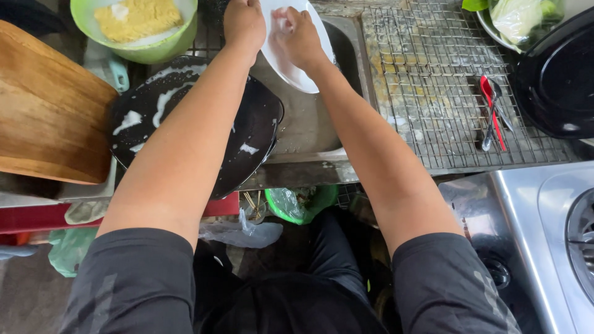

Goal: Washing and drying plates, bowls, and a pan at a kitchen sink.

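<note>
I hold a white plate (pixel 296 74) tilted over the steel sink (pixel 349 55) at the top centre. My left hand (pixel 244 23) grips its left rim. My right hand (pixel 298 38) presses on the plate's soapy face, fingers curled, perhaps over a small sponge that I cannot make out. A black soapy pan (pixel 253 133) lies on the sink's left, under my left forearm.
A green bowl with a yellow sponge (pixel 137 21) stands at top left, a wooden cutting board (pixel 49 111) at the left. A wire rack (pixel 433 80) to the right carries spoons and a red utensil (pixel 492 114). A black pot (pixel 557 74) and a stove (pixel 544 235) are at right.
</note>
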